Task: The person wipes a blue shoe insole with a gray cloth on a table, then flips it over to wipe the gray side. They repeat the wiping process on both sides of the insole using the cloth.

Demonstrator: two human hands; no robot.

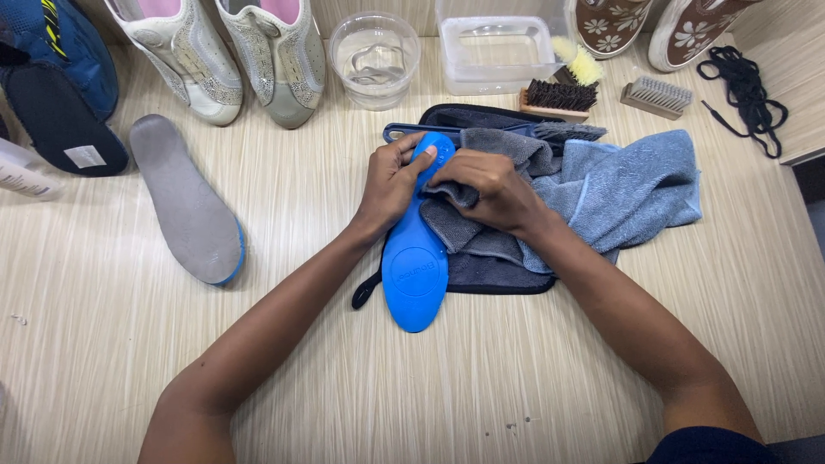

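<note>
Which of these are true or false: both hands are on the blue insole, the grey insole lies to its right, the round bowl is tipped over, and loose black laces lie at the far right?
1. The left hand holds the blue insole. True.
2. The right hand is bare on the insole. False: it presses a grey cloth against it.
3. The grey insole lies to the right of the blue one. False: it lies to the left.
4. The round clear bowl is tipped over. False: it stands upright.
5. Black laces lie at the far right. True.
</note>
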